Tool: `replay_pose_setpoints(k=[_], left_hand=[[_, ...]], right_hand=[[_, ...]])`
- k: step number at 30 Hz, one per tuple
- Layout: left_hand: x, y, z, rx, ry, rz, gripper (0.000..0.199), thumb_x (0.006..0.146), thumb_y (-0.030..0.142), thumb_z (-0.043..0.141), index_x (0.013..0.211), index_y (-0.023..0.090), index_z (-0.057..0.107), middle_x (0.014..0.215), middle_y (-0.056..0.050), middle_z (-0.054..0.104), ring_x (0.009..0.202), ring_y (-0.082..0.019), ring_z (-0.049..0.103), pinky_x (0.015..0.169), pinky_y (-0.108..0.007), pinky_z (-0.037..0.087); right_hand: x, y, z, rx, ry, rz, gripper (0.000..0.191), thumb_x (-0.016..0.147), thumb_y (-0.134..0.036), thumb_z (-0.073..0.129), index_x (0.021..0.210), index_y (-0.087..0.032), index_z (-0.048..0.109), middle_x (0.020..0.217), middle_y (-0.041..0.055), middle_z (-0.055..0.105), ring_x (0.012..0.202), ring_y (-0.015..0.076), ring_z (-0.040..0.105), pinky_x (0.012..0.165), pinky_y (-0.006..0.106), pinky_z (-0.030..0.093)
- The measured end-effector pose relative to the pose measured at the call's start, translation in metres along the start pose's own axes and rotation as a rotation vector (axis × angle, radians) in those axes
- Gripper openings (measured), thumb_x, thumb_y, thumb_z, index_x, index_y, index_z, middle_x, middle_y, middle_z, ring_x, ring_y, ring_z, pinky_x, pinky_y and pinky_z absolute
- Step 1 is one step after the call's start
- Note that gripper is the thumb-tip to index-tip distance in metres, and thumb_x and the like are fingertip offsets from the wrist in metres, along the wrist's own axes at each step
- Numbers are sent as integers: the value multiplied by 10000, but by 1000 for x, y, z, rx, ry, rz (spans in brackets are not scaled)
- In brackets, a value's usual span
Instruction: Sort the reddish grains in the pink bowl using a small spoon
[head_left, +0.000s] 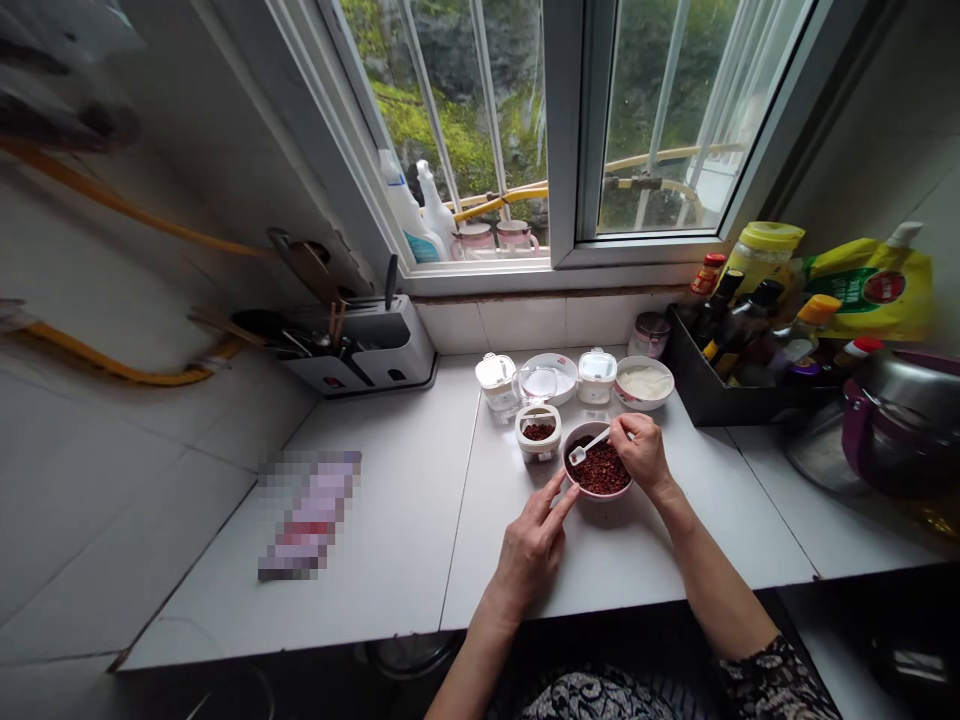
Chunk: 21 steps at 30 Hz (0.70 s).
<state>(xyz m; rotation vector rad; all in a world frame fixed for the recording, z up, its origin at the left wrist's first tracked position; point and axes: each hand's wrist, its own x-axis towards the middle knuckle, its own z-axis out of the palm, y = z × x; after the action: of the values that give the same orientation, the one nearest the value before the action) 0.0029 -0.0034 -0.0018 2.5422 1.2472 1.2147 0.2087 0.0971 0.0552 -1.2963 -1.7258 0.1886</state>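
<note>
A round bowl (606, 479) of dark red dried grains stands near the middle of the counter. My right hand (642, 456) is closed on the handle of a small white spoon (578, 456), whose head is over the grains with a little in it. Two extended fingers of my left hand (531, 545) touch the bowl's left rim, the others curled in. Just left of the bowl is a square jar (538, 450), open, holding similar red grains. Behind are a lidded white jar (496, 378), a white bowl (550, 377), another lidded jar (597, 376) and a bowl of pale contents (645, 384).
A black box of bottles (712, 400) and a metal pot with purple handles (825, 450) stand at the right. A utensil holder (390, 350) is at the back left. A blurred purple item (319, 510) lies on the left counter (405, 520).
</note>
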Motion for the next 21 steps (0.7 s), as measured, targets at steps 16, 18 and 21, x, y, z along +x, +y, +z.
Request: replay_pose_setpoints(k=[16, 18, 21], left_hand=[[13, 2, -2, -251, 94, -139, 393, 972, 108, 496, 1338, 231, 563, 1272, -118, 630, 1175, -216, 642, 968, -387, 598], [18, 1, -2, -327, 81, -205, 357, 983, 154, 505, 1330, 218, 558, 1205, -109, 649, 1092, -203, 672, 870, -341, 634], [24, -1, 1, -344, 39, -273, 399, 987, 203, 522, 1386, 217, 508, 1141, -95, 659, 993, -194, 689, 795, -325, 643]], right_hand=[[1, -2, -5, 116, -15, 91, 379, 889, -296, 464, 520, -224, 512, 528, -8, 599, 573, 148, 551, 654, 283, 431], [1, -1, -4, 118, -16, 92, 379, 887, -303, 467, 520, -223, 515, 527, -6, 602, 574, 149, 560, 653, 282, 431], [0, 0, -4, 128, -18, 93, 371, 884, -316, 477, 529, -221, 527, 529, -6, 606, 577, 151, 569, 649, 279, 433]])
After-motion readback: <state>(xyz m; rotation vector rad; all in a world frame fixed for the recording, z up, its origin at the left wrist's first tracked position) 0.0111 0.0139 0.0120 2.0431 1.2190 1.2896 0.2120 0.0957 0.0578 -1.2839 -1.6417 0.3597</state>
